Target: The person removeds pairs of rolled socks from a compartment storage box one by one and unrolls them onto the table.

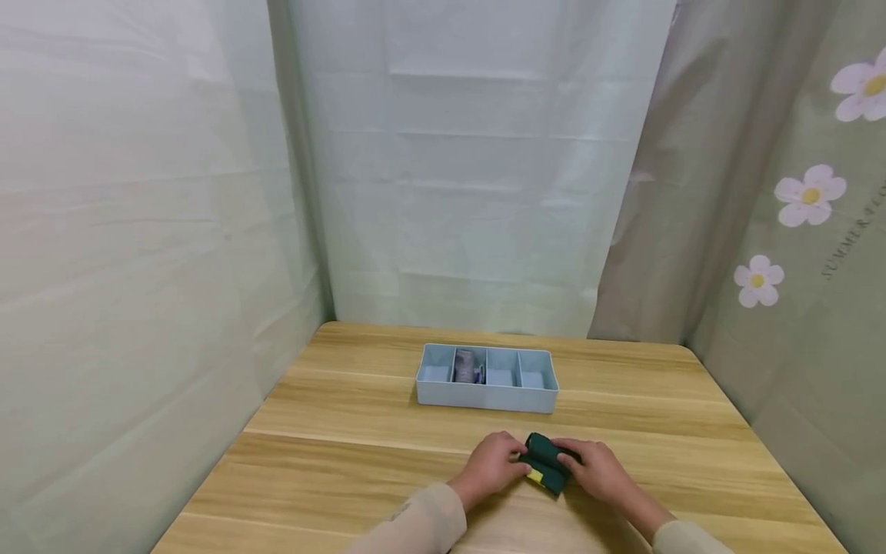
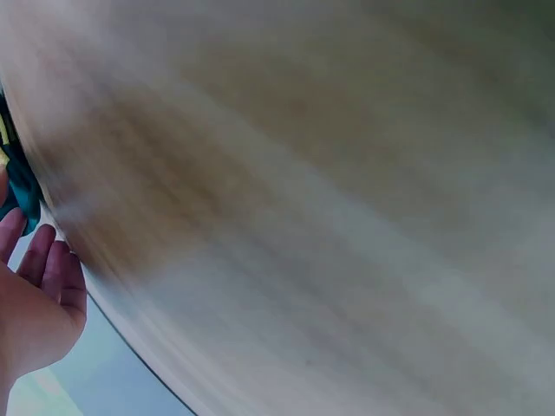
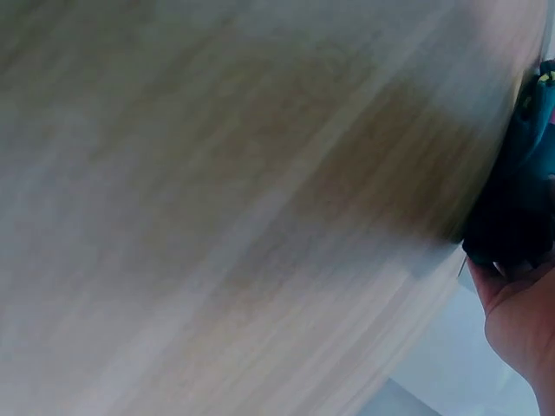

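I see the dark green cloth bundle on the wooden table, pinched between both hands: left hand fingers curled on its left edge, right hand gripping its right side. Blue divided tray sits just behind.

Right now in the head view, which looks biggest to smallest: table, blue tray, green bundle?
1. Table
2. Blue tray
3. Green bundle, held between both hands, partly covered and nearer the camera, yet clearly smallest.
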The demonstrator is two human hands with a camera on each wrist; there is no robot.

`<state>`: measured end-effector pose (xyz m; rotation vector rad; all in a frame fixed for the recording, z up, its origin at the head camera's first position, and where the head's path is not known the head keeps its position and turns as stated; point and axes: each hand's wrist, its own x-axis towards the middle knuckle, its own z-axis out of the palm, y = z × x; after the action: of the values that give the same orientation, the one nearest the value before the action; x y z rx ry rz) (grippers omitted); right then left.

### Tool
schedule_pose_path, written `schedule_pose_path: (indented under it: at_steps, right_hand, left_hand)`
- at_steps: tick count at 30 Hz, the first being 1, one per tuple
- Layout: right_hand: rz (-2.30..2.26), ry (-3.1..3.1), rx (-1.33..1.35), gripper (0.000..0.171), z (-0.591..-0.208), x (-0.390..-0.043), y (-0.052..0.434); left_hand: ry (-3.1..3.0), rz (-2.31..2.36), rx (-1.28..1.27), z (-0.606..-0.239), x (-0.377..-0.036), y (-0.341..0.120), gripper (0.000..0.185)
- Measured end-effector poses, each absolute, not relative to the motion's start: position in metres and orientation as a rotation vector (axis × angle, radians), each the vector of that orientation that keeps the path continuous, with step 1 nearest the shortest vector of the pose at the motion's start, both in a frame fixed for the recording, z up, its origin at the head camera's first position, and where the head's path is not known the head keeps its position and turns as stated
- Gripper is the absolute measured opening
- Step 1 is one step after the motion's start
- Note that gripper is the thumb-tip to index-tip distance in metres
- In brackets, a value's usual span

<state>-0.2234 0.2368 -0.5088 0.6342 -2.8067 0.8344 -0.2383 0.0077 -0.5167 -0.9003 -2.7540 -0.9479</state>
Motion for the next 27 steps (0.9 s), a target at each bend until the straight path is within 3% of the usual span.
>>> schedule_pose_path:
  at_steps: [6,18,27]
  right_hand:
    - [0.792,-2.813,0.676,0.038,-0.512,-0.220,0.240]
    - [0.986,-2.878,0.411,0.024,-0.500,-0.232,0.235]
    - [1.081,-2.878,0.434,0.025,-0.500,-0.234,0.238]
  left_hand:
    - [-2.776,-0.752,-0.969,-0.515,-0.236,0.009,0.022]
    - [-2.766,-0.614,-1.061,-0.516,-0.239,0.009,0.020]
    - [-2.611,-0.552,-1.253,-0.512,-0.237,0.008,0.016]
